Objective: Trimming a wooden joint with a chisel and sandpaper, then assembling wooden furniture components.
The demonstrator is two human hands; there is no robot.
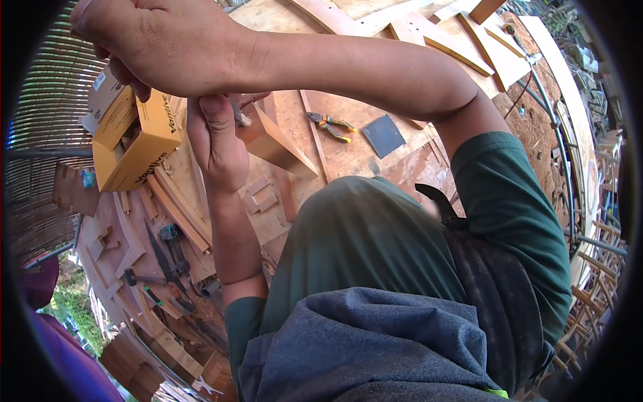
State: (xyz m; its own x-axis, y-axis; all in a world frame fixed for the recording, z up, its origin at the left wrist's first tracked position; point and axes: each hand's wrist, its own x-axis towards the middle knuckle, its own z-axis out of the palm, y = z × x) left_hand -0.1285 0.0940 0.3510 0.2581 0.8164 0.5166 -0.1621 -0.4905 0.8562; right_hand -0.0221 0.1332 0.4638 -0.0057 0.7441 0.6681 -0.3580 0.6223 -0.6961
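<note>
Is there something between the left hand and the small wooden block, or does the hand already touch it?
Nothing visible: the left hand already grips the wooden block at its near end. The right hand hovers above.

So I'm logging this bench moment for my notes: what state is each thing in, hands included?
Left hand: raised, fingers closed around a small metal piece.
Right hand: raised above the left, fingers curled, contents hidden.
Wooden block: tilted, touching the left hand.
Yellow cardboard box: open, lying tilted.
Pliers: flat on the bench, untouched.
Dark square sheet: flat, untouched.
</note>
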